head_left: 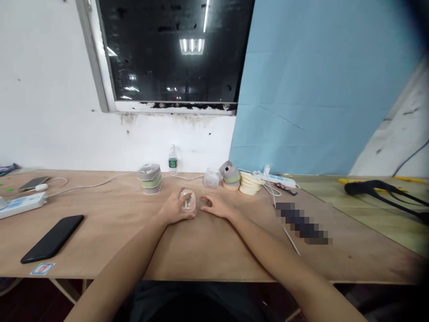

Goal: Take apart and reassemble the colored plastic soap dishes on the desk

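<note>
My left hand (173, 208) grips a small pinkish container (190, 206) from its left side, thumb in front and fingers behind. Something pale with a bluish spot shows inside it; I cannot make out what it is. Just to the right, my right hand (216, 205) rests apart from the container, fingers spread and nothing in them. Beyond the hands lie a clear plastic bag or cup-like item (212, 179), a tilted grey piece with a dark square hole (229, 169) and a stack of cream-coloured pieces (250, 183).
A stack of grey and green containers (149, 180) and a water bottle (173, 161) stand near the wall. A black phone (53, 238) lies front left. Power strips (23, 205) and white cables run along the table (201, 255). A black strap-like object (375, 188) is far right.
</note>
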Action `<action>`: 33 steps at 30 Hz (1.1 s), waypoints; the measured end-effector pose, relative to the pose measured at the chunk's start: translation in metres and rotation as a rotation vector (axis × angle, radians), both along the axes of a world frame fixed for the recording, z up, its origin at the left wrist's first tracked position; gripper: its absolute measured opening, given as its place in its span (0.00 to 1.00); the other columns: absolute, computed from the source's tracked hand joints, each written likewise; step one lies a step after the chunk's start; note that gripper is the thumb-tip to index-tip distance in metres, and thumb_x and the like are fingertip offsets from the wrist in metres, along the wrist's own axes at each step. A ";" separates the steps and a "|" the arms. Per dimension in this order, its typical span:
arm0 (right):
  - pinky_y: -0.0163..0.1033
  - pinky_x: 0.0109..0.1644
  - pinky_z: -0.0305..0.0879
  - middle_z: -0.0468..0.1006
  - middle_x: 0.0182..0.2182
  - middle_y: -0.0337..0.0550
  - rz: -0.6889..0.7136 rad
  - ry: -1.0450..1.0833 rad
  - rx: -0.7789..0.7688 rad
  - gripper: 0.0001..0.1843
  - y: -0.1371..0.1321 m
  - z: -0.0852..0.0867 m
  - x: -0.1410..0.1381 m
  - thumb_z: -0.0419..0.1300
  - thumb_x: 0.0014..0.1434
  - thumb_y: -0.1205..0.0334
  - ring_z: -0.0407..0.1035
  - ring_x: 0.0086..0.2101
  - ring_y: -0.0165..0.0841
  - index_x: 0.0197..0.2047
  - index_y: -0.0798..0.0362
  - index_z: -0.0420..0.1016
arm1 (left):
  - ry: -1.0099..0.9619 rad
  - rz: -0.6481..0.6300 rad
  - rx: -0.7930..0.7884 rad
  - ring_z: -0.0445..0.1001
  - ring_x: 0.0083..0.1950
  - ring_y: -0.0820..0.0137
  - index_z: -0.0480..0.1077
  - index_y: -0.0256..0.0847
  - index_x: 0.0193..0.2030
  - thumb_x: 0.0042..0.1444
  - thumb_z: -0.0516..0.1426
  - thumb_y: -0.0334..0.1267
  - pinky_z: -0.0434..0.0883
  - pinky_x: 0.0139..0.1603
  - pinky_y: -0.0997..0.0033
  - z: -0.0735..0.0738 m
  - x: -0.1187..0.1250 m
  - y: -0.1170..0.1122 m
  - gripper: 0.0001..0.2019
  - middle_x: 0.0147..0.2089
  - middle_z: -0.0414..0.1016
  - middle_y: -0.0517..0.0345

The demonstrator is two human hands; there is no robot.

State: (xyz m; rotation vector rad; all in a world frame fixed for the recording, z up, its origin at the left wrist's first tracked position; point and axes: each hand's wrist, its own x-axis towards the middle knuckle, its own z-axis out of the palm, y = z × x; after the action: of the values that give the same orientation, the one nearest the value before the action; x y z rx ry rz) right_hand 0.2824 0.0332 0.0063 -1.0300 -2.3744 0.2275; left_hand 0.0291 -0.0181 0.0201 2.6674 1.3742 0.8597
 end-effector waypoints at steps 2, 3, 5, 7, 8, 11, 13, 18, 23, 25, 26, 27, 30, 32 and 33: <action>0.42 0.43 0.66 0.78 0.41 0.48 0.013 -0.013 0.004 0.27 -0.003 0.001 -0.006 0.64 0.53 0.48 0.71 0.38 0.37 0.53 0.53 0.72 | -0.018 0.051 -0.057 0.61 0.63 0.48 0.60 0.40 0.64 0.46 0.60 0.61 0.63 0.62 0.50 -0.001 0.001 0.000 0.42 0.68 0.52 0.39; 0.42 0.43 0.66 0.78 0.40 0.48 0.021 -0.020 0.013 0.26 -0.005 0.001 -0.008 0.64 0.53 0.48 0.71 0.38 0.37 0.52 0.52 0.73 | -0.025 0.054 -0.069 0.62 0.63 0.50 0.61 0.40 0.64 0.48 0.59 0.61 0.63 0.62 0.50 -0.001 0.000 0.000 0.40 0.67 0.54 0.40; 0.40 0.42 0.66 0.78 0.39 0.47 0.041 -0.030 0.035 0.22 -0.008 0.002 -0.012 0.64 0.54 0.50 0.71 0.37 0.36 0.48 0.52 0.75 | -0.037 0.016 -0.041 0.61 0.64 0.52 0.63 0.42 0.62 0.51 0.58 0.59 0.61 0.64 0.52 0.000 -0.001 -0.001 0.35 0.66 0.59 0.43; 0.40 0.41 0.66 0.78 0.38 0.46 0.054 -0.034 0.055 0.19 -0.010 0.003 -0.016 0.63 0.54 0.51 0.72 0.36 0.35 0.46 0.52 0.76 | -0.059 -0.027 0.023 0.59 0.66 0.54 0.64 0.43 0.61 0.52 0.58 0.58 0.59 0.65 0.54 0.002 -0.001 -0.003 0.33 0.65 0.60 0.45; 0.40 0.41 0.66 0.78 0.37 0.46 0.055 -0.033 0.064 0.18 -0.012 0.004 -0.017 0.63 0.55 0.51 0.72 0.36 0.36 0.45 0.53 0.76 | -0.076 -0.033 0.050 0.58 0.66 0.55 0.64 0.43 0.61 0.53 0.57 0.57 0.59 0.66 0.54 0.003 0.000 -0.004 0.33 0.65 0.59 0.46; 0.41 0.42 0.67 0.78 0.37 0.46 0.054 -0.002 0.119 0.18 -0.019 0.008 -0.022 0.61 0.57 0.49 0.72 0.37 0.37 0.45 0.52 0.75 | -0.137 0.002 0.101 0.52 0.69 0.55 0.60 0.43 0.64 0.55 0.56 0.57 0.55 0.68 0.53 0.008 0.004 -0.008 0.34 0.68 0.54 0.46; 0.43 0.45 0.67 0.78 0.38 0.47 0.060 0.044 0.187 0.18 -0.024 0.012 -0.028 0.58 0.59 0.49 0.72 0.40 0.38 0.47 0.52 0.74 | -0.179 0.018 0.111 0.49 0.71 0.55 0.54 0.43 0.67 0.57 0.54 0.57 0.54 0.68 0.53 0.010 0.008 -0.011 0.35 0.71 0.47 0.47; 0.47 0.57 0.63 0.74 0.50 0.50 0.111 0.097 0.313 0.19 -0.034 0.018 -0.052 0.55 0.60 0.54 0.67 0.52 0.41 0.52 0.50 0.71 | -0.238 -0.073 0.117 0.41 0.73 0.56 0.39 0.40 0.72 0.62 0.45 0.55 0.49 0.70 0.53 0.008 0.013 -0.014 0.36 0.74 0.34 0.47; 0.47 0.54 0.66 0.77 0.45 0.49 0.132 0.082 0.326 0.17 -0.038 0.014 -0.059 0.56 0.57 0.51 0.70 0.47 0.41 0.47 0.48 0.73 | -0.207 -0.219 0.120 0.40 0.73 0.52 0.26 0.34 0.72 0.60 0.45 0.58 0.50 0.68 0.48 0.004 0.017 -0.015 0.45 0.73 0.37 0.41; 0.46 0.51 0.67 0.78 0.42 0.48 0.138 0.099 0.324 0.15 -0.041 0.014 -0.059 0.55 0.57 0.53 0.72 0.44 0.40 0.45 0.47 0.73 | -0.200 -0.205 0.100 0.43 0.72 0.53 0.21 0.34 0.71 0.59 0.46 0.58 0.52 0.67 0.48 0.004 0.019 -0.015 0.47 0.73 0.38 0.41; 0.44 0.49 0.67 0.78 0.41 0.46 0.155 0.113 0.319 0.13 -0.042 0.015 -0.059 0.53 0.58 0.54 0.72 0.43 0.39 0.44 0.47 0.73 | -0.201 -0.200 0.101 0.44 0.72 0.53 0.19 0.35 0.70 0.59 0.46 0.58 0.52 0.67 0.48 0.005 0.019 -0.015 0.47 0.73 0.37 0.41; 0.43 0.48 0.68 0.78 0.39 0.45 0.171 0.136 0.310 0.12 -0.043 0.017 -0.059 0.52 0.59 0.55 0.72 0.41 0.37 0.43 0.47 0.73 | -0.206 -0.195 0.107 0.44 0.72 0.54 0.18 0.35 0.70 0.59 0.45 0.59 0.52 0.68 0.49 0.006 0.019 -0.016 0.47 0.73 0.35 0.42; 0.39 0.42 0.67 0.77 0.34 0.42 0.120 0.263 0.271 0.11 -0.040 0.026 -0.059 0.50 0.62 0.56 0.71 0.34 0.33 0.40 0.48 0.72 | -0.205 -0.169 0.133 0.41 0.73 0.54 0.20 0.36 0.70 0.60 0.46 0.58 0.51 0.68 0.49 0.007 0.017 -0.015 0.46 0.74 0.32 0.42; 0.37 0.40 0.66 0.76 0.34 0.42 0.018 0.342 0.249 0.12 -0.029 0.035 -0.054 0.50 0.63 0.55 0.70 0.32 0.32 0.41 0.49 0.72 | -0.176 -0.142 0.143 0.41 0.73 0.53 0.25 0.38 0.72 0.60 0.48 0.57 0.51 0.68 0.48 0.005 0.015 -0.013 0.44 0.73 0.33 0.41; 0.37 0.40 0.66 0.76 0.35 0.42 -0.031 0.356 0.249 0.12 -0.022 0.041 -0.050 0.49 0.64 0.55 0.70 0.33 0.32 0.42 0.50 0.71 | -0.157 -0.127 0.144 0.41 0.72 0.53 0.29 0.38 0.72 0.60 0.49 0.56 0.51 0.68 0.47 0.003 0.015 -0.011 0.44 0.73 0.34 0.40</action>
State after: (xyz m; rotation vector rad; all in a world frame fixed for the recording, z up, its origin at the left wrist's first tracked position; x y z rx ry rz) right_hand 0.2327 0.0113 0.0477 -0.8314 -2.0050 0.0908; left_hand 0.0437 -0.0293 0.0236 2.6853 1.1372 1.1649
